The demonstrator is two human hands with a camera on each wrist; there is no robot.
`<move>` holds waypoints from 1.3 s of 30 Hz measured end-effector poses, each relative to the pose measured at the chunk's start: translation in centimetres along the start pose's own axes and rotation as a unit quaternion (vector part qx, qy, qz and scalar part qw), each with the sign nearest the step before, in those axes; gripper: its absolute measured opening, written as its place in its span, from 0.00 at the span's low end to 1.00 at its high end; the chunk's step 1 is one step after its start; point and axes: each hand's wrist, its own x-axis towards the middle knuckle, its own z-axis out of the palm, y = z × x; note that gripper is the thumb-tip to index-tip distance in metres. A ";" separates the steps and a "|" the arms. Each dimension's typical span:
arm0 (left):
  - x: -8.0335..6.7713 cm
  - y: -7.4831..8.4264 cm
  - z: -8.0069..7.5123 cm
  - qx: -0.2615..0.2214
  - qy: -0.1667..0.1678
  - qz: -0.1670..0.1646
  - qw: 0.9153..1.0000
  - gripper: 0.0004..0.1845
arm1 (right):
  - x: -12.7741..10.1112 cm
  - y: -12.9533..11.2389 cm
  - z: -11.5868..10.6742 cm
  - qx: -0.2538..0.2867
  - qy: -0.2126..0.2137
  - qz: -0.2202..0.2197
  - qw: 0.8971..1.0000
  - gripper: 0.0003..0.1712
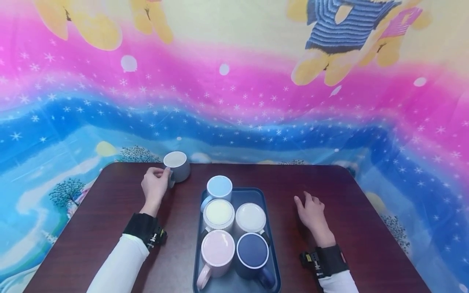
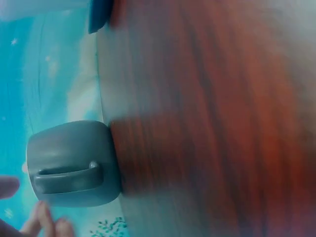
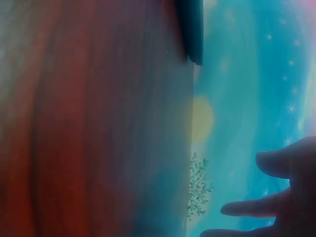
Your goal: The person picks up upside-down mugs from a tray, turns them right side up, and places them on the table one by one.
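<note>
- While your left hand point(image 1: 155, 185) sits at the table's ten o'clock, its fingertips touch the handle side of a grey ceramic mug point(image 1: 177, 165) that stands upright near the far edge of the dark wooden table point(image 1: 91, 228); whether the fingers grip the handle I cannot tell.
- In the left wrist view the grey mug point(image 2: 73, 163) shows its handle towards the camera, fingertips point(image 2: 42, 222) just beside it.
- Your right hand point(image 1: 311, 211) rests at three o'clock, fingers relaxed and spread, holding nothing.
- Between your hands lies a dark blue rectangular tray point(image 1: 271, 260) carrying five upright mugs: light blue point(image 1: 219, 188), cream point(image 1: 218, 214), white point(image 1: 250, 218), pink point(image 1: 218, 249) and navy point(image 1: 252, 252).
- Judged from this, the grey mug is being set down or picked up outside the tray; the next move calls for a firm handle hold or a clean release.
</note>
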 end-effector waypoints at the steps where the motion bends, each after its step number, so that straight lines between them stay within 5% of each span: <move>1: -0.1 0.0 0.0 -0.012 0.024 0.024 0.999 0.18 | 0.1 -0.1 0.1 0.001 0.002 -0.003 1.000 0.37; 6: -0.8 0.3 0.1 -0.069 0.090 0.134 0.984 0.10 | 0.4 -0.7 0.4 0.008 0.014 -0.020 1.000 0.36; 11: -1.7 0.5 0.2 -0.080 0.077 0.183 0.977 0.09 | 0.6 -1.2 0.7 0.016 0.015 -0.025 0.999 0.35; 26: -4.2 1.2 1.1 -0.025 -0.085 0.199 0.976 0.13 | 1.2 -3.2 1.6 0.019 0.019 -0.032 0.999 0.34; 39: -6.4 2.3 1.3 0.038 -0.226 0.193 0.954 0.15 | 1.5 -4.9 2.4 0.020 0.018 -0.047 0.999 0.33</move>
